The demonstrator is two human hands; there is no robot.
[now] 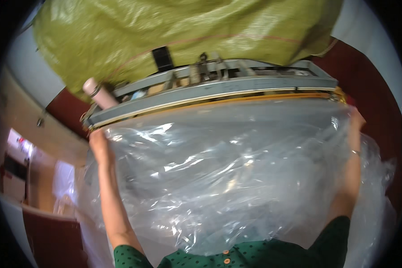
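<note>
Clear plastic sheet: here it is, front and centre [228, 165], spread wide between both arms, its far edge up against the long grey trough and its near part bunching at the wearer's body.
Left hand: on the sheet's far left corner [100, 139], closed, pinching the film by the look of it, though the fingertips are hidden.
Right hand: out at the far right corner [355, 118], apparently pinching the film too; blur and plastic hide the finer grip.
Progress: the spreading looks largely done, far edge drawn fairly straight; wrinkles remain across the middle, and neither corner is released. Whether that edge is fixed to anything, I cannot tell.
Orange strip: running along the trough's near side [254, 97], right beside the film's far edge.
Grey trough: a long divided tray [210, 89], small tools and bits inside, closing off the room ahead.
Pink bottle: leaning at the trough's left end [103, 96], near the left hand, a likely knock risk.
Yellow-green woven cover: draped behind the trough [187, 31], a dark flat object [162, 58] in front of it.
Open room: mostly toward the body; at both sides loose film hangs outside the forearms.
</note>
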